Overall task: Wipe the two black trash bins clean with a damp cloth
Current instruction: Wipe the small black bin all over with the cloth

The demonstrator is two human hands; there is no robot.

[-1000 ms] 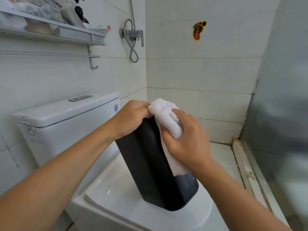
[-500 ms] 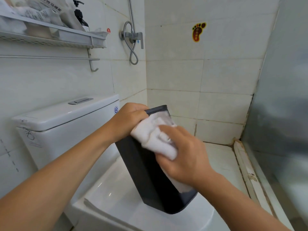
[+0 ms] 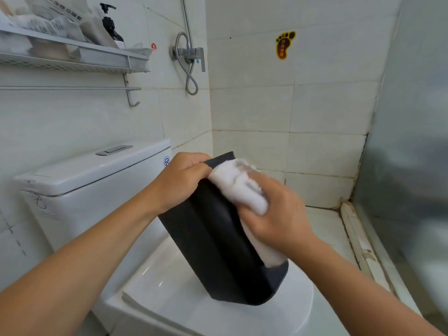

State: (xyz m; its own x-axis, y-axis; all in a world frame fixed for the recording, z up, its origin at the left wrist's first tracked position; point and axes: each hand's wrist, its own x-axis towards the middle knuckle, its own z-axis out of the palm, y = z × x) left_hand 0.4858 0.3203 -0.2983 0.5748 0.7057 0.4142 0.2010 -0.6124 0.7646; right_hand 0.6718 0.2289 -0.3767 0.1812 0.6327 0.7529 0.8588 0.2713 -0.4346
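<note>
One black trash bin in view, standing tilted on the closed toilet lid, its base near the lid's right edge and its open rim leaning up toward the cistern. My left hand grips the bin's top rim, fingers curled over the edge, holding it at the tilt. My right hand is closed around a bunched white cloth, fingers wrapped over it, pressing it against the bin's upper right face just beside my left hand. A tail of the cloth hangs down the bin's right side, reaching nearly to the base. Right hand and cloth are motion-blurred; exact finger positions there I cannot tell.

Surroundings: white cistern at left with a flush button on top, just behind the lid's back edge. Wall shelf up left carries packets and a dark pump bottle; a towel rail runs beneath it. Shower valve with looped hose sits near the wall corner. A footprint-shaped sticker is on the back tiled wall. Frosted glass panel along the right. Tiled floor beyond the bowl, with a raised threshold strip at the panel's foot.
</note>
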